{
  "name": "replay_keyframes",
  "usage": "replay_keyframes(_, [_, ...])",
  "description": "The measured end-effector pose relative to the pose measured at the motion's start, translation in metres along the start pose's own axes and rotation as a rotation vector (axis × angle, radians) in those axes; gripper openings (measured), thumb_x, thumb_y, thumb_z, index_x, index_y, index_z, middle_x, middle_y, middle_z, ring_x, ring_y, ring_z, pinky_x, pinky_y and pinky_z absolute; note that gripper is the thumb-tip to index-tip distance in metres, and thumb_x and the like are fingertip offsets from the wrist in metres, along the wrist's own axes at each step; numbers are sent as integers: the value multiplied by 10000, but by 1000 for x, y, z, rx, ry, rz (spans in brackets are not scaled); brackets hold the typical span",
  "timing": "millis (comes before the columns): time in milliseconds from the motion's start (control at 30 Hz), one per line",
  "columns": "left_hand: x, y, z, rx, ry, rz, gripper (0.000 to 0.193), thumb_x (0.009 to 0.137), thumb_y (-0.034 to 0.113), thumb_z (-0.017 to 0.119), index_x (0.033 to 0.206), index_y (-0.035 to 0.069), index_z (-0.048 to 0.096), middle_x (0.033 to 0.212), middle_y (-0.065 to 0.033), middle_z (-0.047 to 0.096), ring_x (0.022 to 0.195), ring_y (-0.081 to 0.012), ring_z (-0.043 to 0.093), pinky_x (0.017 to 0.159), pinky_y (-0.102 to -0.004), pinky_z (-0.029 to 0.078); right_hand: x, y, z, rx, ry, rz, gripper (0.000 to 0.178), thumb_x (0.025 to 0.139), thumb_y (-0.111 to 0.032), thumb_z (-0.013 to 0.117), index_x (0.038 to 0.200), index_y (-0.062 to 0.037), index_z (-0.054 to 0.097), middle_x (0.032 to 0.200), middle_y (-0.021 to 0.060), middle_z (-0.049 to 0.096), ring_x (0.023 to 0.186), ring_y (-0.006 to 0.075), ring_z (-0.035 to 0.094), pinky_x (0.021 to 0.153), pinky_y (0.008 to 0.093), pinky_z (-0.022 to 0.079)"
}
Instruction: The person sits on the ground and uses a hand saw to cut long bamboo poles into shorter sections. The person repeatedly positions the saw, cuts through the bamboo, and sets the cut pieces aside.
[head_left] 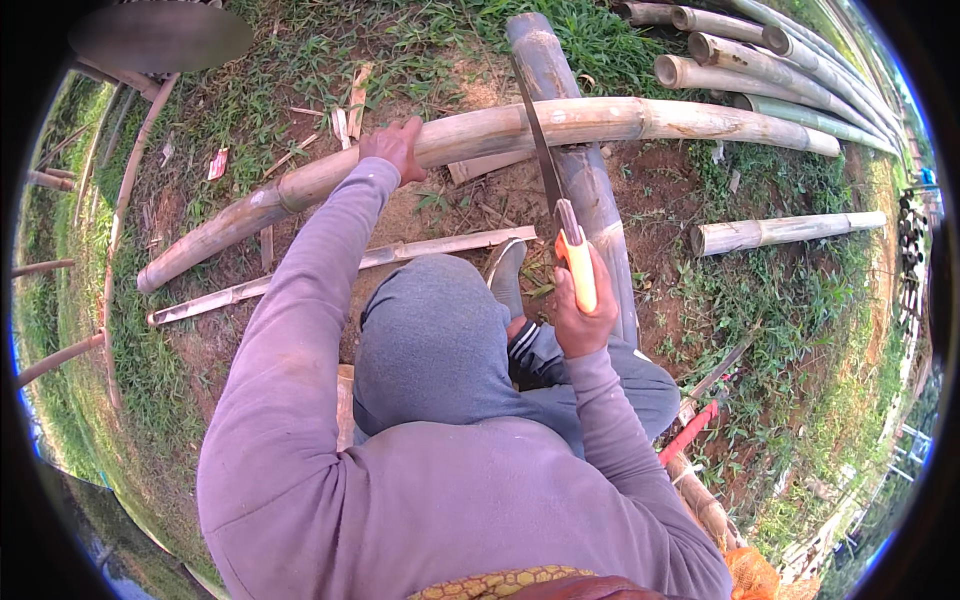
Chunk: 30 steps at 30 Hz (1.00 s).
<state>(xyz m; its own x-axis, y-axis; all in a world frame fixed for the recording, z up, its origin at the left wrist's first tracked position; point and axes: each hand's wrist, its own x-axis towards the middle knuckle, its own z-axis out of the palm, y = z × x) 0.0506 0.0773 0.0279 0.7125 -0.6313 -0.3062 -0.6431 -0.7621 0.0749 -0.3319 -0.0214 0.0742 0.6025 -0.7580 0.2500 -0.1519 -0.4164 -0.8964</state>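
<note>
A long, pale bamboo pole (475,137) lies crosswise in front of me, resting over a thicker grey bamboo log (597,205). My left hand (397,150) is closed on the pole, left of the log. In my right hand (586,318) is a handsaw (577,262) with an orange and yellow handle, fingers wrapped round the grip. Its long dark blade points away from me and crosses the pole close to where the pole lies on the log. How deep the teeth sit cannot be made out.
Several cut bamboo poles (770,65) are piled at the far right, with a shorter bamboo piece (785,233) nearer. A split bamboo strip (390,256) lies in front of my bent knee. A red-handled tool (690,432) lies at my right. Bamboo rails (130,200) stand at left.
</note>
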Motion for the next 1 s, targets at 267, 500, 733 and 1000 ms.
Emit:
replay_keyframes(267, [-2, 6, 12, 21, 67, 44, 859, 703, 410, 961, 1419, 214, 529, 1304, -130, 696, 1210, -407, 718, 1002, -569, 546, 30, 12, 25, -36, 15, -110, 498, 1038, -111, 760, 1469, 76, 595, 1356, 211, 739, 1197, 265, 745, 1010, 375, 598])
replay_keyframes(500, [4, 4, -9, -23, -13, 5, 824, 741, 420, 973, 1411, 205, 543, 1387, -117, 690, 1323, -408, 669, 1116, -620, 483, 54, 10, 28, -108, -12, -123, 556, 991, -124, 814, 1476, 49, 603, 1344, 230, 744, 1152, 315, 780, 966, 404, 620])
replay_keyframes(733, [-2, 7, 0, -11, -12, 0, 852, 729, 438, 983, 1420, 204, 542, 1394, -118, 690, 1327, -413, 666, 1116, -625, 485, -65, -6, -30, 62, -25, 14, 528, 1059, -107, 732, 1500, 118, 546, 1351, 223, 730, 1206, 276, 733, 1047, 385, 592])
replay_keyframes(1000, [0, 8, -11, -33, -65, 11, 863, 719, 468, 997, 1413, 208, 553, 1405, -107, 693, 1340, -394, 664, 1110, -620, 493, 87, 11, 49, -73, 9, -95, 526, 996, -83, 802, 1463, 62, 609, 1304, 198, 763, 1139, 267, 771, 977, 368, 609])
